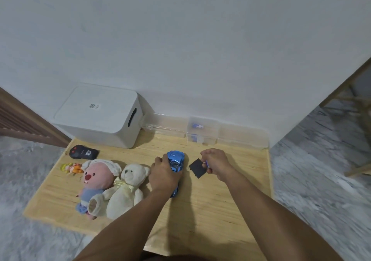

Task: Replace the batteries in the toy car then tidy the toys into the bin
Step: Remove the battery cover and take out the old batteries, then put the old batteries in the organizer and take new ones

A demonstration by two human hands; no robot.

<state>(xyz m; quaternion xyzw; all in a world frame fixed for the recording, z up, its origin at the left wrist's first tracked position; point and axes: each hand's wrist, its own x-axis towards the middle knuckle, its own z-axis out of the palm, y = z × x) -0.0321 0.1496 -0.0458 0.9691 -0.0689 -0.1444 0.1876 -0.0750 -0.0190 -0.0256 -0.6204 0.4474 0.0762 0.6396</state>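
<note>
A shiny blue toy car lies on the wooden board, and my left hand grips it from the left side. My right hand is curled around a small blue-handled tool, likely a screwdriver, right of the car. A flat black cover lies on the board just beside that hand. The white lidded bin stands shut at the back left. A clear box at the back holds small blue batteries.
Left of the car lie a cream teddy bear, a pink plush, a small orange and yellow doll and a black remote control. A wall rises behind the board. Grey floor surrounds it, with wooden furniture at both sides.
</note>
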